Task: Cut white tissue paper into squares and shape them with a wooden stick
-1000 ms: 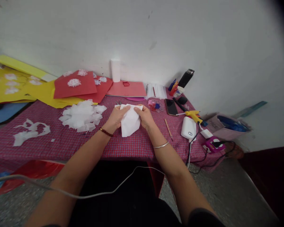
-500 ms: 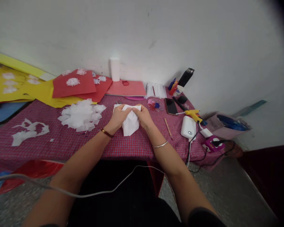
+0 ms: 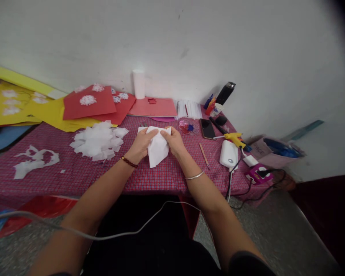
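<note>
Between my two hands is a piece of thin white paper [image 3: 158, 148], its lower part hanging down to a point over the checked tablecloth [image 3: 172, 180]. My left hand [image 3: 142, 143] is closed on its left side, thumb on top. On the other side my right hand [image 3: 175, 141] pinches the upper right edge, with the thumb pressed near the middle. The fingers under the paper are hidden. To the left lies a pile of white paper pieces [image 3: 99, 140]. A torn white paper scrap [image 3: 37, 160] rests farther left.
Red sheets [image 3: 97, 108] with white blossoms lie at the back left beside yellow paper [image 3: 50, 113]. A white roll [image 3: 138, 84] stands by the wall. Rightward are a phone [image 3: 207, 128], a yellow glue gun [image 3: 234, 138], a white power bank [image 3: 229, 154] and a purple power strip [image 3: 258, 174] with cables.
The paper between my hands looks smoother and hangs slightly lower, with the thumbs a little farther apart. Both hands keep their hold in nearly the same place.
</note>
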The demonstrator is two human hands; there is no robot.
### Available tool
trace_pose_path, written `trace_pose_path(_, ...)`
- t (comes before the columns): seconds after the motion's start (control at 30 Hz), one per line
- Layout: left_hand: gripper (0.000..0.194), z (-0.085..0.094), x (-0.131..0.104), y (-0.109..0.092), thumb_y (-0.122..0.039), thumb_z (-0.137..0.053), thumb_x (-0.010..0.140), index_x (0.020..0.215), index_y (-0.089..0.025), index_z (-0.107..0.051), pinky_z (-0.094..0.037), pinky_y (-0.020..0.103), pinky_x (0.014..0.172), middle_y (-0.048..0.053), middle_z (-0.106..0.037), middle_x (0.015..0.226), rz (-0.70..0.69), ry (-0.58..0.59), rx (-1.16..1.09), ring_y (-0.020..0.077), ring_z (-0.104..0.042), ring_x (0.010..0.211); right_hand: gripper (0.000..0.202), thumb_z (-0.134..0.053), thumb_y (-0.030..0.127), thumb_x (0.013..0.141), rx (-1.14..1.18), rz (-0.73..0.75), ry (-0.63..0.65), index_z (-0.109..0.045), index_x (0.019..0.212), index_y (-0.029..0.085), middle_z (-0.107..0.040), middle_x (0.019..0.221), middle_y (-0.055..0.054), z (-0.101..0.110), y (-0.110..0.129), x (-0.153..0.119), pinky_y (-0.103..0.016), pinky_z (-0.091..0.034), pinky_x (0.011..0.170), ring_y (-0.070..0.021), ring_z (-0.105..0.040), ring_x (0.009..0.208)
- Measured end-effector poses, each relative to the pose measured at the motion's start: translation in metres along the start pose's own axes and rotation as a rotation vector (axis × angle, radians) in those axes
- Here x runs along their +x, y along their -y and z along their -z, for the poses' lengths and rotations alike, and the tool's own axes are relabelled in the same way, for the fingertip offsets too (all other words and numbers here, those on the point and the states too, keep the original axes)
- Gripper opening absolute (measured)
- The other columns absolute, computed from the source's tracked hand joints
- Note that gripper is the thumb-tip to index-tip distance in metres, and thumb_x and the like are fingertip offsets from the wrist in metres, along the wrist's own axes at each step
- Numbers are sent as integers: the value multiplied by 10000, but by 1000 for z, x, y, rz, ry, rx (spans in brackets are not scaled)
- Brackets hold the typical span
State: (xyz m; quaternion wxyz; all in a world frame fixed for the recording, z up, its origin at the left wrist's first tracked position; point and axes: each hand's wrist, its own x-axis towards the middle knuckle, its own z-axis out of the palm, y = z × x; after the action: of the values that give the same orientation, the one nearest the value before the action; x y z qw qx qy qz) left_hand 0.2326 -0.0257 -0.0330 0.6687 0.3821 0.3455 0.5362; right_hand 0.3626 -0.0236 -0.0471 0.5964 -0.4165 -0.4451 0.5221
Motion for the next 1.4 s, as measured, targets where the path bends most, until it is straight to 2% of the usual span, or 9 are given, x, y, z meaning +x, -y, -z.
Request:
trace_pose_path(0.17, 256, 3, 4, -2, -260, -780, 622, 753, -146, -592, -463, 247, 540, -17, -628, 609, -27, -66, -25, 101, -549, 498, 360, -801, 391, 573, 103, -40, 8, -590, 788, 195, -650, 670, 33, 0, -1, 1, -246, -463, 577, -118, -556, 586)
trace_pose_path(0.37, 245, 5, 5, 1, -242, -768, 597, 751, -150, -602, -456, 246, 539, -13, -635, 625, -43, -51, 39, 109, -557, 515, 340, -821, 346, 569, 82, -70, -4, -622, 799, 194, -693, 685, 14, 0, -4, 1, -273, -497, 608, -143, -598, 606)
trace_pose_path(0.53, 192, 6, 8, 10, -264, -730, 635, 734, -159, -604, -419, 229, 510, -14, -622, 630, -104, -37, 196, 112, -551, 520, 312, -805, 323, 594, 51, -70, 4, -613, 804, 193, -675, 669, 30, -1, -5, 2, -248, -478, 568, -129, -583, 578)
trace_pose_path(0.73, 197, 6, 9, 13, -272, -722, 646, 767, -155, -622, -419, 234, 520, -9, -615, 638, -117, -36, 237, 119, -553, 534, 237, -740, 306, 660, -37, -29, -15, -593, 807, 193, -646, 679, 39, -2, -6, 2, -237, -462, 541, -117, -567, 561)
trace_pose_path(0.93, 254, 5, 6, 11, -286, -755, 628, 793, -144, -624, -464, 257, 566, 16, -665, 710, -85, -1, 199, 137, -597, 582, 264, -742, 301, 623, 3, -41, -45, -596, 815, 194, -639, 679, 46, -2, -5, 2, -235, -452, 562, -118, -558, 587)
trace_pose_path(1.03, 269, 5, 5, 10, -245, -768, 589, 797, -138, -633, -475, 264, 581, 33, -688, 742, -84, -22, 243, 149, -615, 607, 300, -767, 324, 603, 22, -48, -24, -605, 820, 195, -646, 695, 41, 0, -3, 2, -237, -447, 574, -120, -555, 598)
trace_pose_path(1.2, 226, 6, 5, 10, -214, -741, 599, 790, -133, -652, -471, 258, 566, 33, -696, 727, -86, -20, 288, 149, -614, 598, 308, -744, 437, 664, -5, -10, 5, -600, 776, 190, -615, 682, 36, 4, 0, 2, -228, -418, 557, -105, -525, 576)
trace_pose_path(1.4, 256, 6, 4, 9, -202, -748, 597, 822, -116, -666, -474, 254, 575, 42, -711, 753, -19, 39, 254, 145, -624, 602, 362, -801, 408, 576, -33, -16, 11, -566, 743, 190, -570, 615, 65, 7, 5, 2, -220, -403, 527, -89, -490, 534)
